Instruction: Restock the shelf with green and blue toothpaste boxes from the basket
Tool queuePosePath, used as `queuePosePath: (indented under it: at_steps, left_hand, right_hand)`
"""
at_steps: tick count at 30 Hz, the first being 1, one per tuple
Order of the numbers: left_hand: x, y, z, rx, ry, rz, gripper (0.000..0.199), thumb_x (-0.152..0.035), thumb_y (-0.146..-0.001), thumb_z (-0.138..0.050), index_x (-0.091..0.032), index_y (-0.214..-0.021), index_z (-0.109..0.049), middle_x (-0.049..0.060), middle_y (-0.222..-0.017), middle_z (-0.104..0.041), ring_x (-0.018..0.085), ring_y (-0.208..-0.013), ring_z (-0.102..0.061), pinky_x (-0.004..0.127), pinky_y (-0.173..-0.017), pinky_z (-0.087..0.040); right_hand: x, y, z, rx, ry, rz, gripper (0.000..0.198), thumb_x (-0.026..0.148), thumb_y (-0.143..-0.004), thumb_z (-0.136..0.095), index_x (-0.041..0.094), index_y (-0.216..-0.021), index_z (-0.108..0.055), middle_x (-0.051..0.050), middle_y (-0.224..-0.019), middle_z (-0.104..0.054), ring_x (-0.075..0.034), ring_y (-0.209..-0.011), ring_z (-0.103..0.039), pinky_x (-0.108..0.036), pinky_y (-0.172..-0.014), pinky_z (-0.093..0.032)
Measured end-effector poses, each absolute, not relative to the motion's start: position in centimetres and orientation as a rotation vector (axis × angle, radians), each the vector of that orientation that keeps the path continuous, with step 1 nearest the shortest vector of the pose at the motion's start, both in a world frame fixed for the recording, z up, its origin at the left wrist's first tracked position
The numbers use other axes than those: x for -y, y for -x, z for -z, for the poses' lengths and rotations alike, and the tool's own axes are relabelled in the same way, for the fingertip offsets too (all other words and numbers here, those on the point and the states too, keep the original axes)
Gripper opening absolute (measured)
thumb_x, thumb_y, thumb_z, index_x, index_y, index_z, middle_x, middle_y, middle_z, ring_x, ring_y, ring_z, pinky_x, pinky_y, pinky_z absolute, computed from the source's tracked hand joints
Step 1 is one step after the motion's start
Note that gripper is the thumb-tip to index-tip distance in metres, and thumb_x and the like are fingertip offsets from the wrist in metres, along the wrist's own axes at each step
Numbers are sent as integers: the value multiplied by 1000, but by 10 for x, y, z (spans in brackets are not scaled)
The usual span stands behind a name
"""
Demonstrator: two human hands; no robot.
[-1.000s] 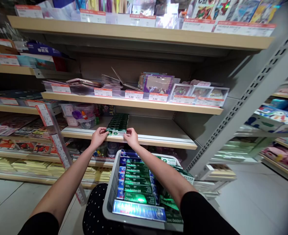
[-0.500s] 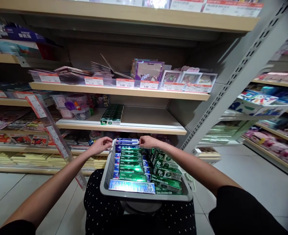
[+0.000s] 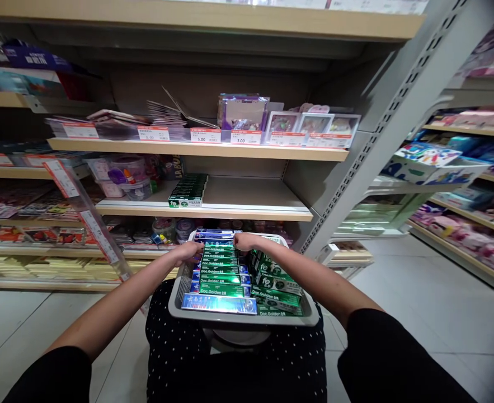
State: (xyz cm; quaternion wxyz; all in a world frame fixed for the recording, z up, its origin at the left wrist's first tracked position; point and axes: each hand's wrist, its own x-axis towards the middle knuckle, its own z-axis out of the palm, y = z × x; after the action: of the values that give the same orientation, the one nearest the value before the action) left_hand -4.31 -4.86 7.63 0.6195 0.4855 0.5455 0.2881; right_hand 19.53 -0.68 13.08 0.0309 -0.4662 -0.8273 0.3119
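Reaching into a grey basket [image 3: 230,320] propped on dotted trousers [image 3: 169,338], with the left hand [image 3: 188,253] and right hand [image 3: 245,242] held apart at opposite sides of a row of green boxes [image 3: 220,280]. Too small and partly hidden to tell whether clamped on any box. Packed inside the basket among blue boxes [image 3: 217,235], behind a single blue box [image 3: 219,304] lying along the near rim. Lined up beyond, on the low shelf [image 3: 247,193] near clear tubs [image 3: 135,189]: more green boxes [image 3: 188,189]. Displayed above: price tags [image 3: 205,136] reading 5.00 and 3.00.
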Motion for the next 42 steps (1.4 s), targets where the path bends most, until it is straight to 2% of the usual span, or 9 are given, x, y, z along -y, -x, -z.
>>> queuePosePath:
  at_steps: [5, 8, 12, 15, 18, 21, 28, 36, 42]
  left_hand:
    - [50, 42, -68, -1328, -1178, -783, 25, -34, -56, -78, -17, -71, -69, 11, -85, -74, 25, -77, -69, 35, -66, -55]
    - [50, 41, -65, -1414, -1215, -901, 37, -28, -49, -82, -15, -82, -71, 11, -85, -74, 24, -78, -69, 34, -69, -54]
    - [45, 40, -66, -1402, -1222, -1041, 50, -26, -51, -82, -11, -97, -69, 7, -79, -73, 21, -80, -68, 35, -77, -53]
    - [39, 38, -67, -1428, -1193, -1102, 50, -26, -53, -83, -10, -99, -68, 5, -75, -71, 20, -76, -68, 34, -74, -54]
    - [31, 34, -67, -1465, -1102, -1141, 40, -25, -56, -84, -11, -90, -68, 5, -75, -70, 17, -68, -67, 32, -68, -56]
    - [23, 32, -64, -1467, -1065, -1141, 32, -30, -59, -83, -13, -81, -67, 6, -76, -70, 17, -64, -66, 32, -63, -57]
    - [14, 37, -58, -1503, -1119, -1106, 30, -35, -61, -82, -12, -76, -70, 5, -72, -69, 18, -63, -66, 27, -53, -56]
    - [10, 37, -56, -1480, -1076, -1137, 31, -28, -64, -82, -10, -87, -71, 9, -85, -72, 15, -58, -66, 29, -53, -58]
    - [15, 51, -75, -1430, -1081, -1231, 38, -28, -65, -81, -11, -96, -70, 11, -96, -73, 18, -70, -69, 31, -58, -60]
  right_hand:
    - [7, -197, -126, 2519, 1504, -864, 16, 5, -61, -64, 19, -62, -58, -2, -62, -64, -20, -61, -59, -29, -58, -44]
    - [4, -200, -120, 2430, 1610, -761, 21, 10, -56, -72, 19, -68, -58, -3, -68, -65, -20, -61, -60, -27, -55, -42]
    - [-4, -203, -114, 2264, 1654, -628, 38, 14, -49, -81, 19, -81, -60, -3, -79, -67, -19, -69, -62, -22, -55, -41]
    - [-10, -201, -111, 2242, 1692, -597, 28, 19, -53, -81, 18, -74, -62, -4, -75, -67, -21, -73, -63, -23, -58, -43]
    - [-13, -198, -110, 2259, 1722, -636, 16, 20, -58, -77, 18, -58, -61, -4, -61, -63, -21, -66, -63, -25, -58, -43]
    - [-14, -197, -109, 2265, 1721, -672, 19, 19, -65, -70, 17, -50, -60, -4, -53, -61, -19, -59, -61, -26, -57, -44]
    - [-18, -194, -105, 2020, 1722, -1008, 11, 10, -68, -65, 13, -57, -64, -5, -55, -63, -15, -53, -61, -21, -50, -42]
    - [-20, -193, -96, 1849, 1670, -1143, 18, 15, -72, -70, 16, -61, -56, 0, -58, -60, -13, -47, -60, -20, -47, -45]
    - [-26, -187, -109, 1669, 1497, -1207, 28, 22, -63, -81, 16, -62, -54, 3, -50, -55, -12, -48, -59, -20, -49, -46]
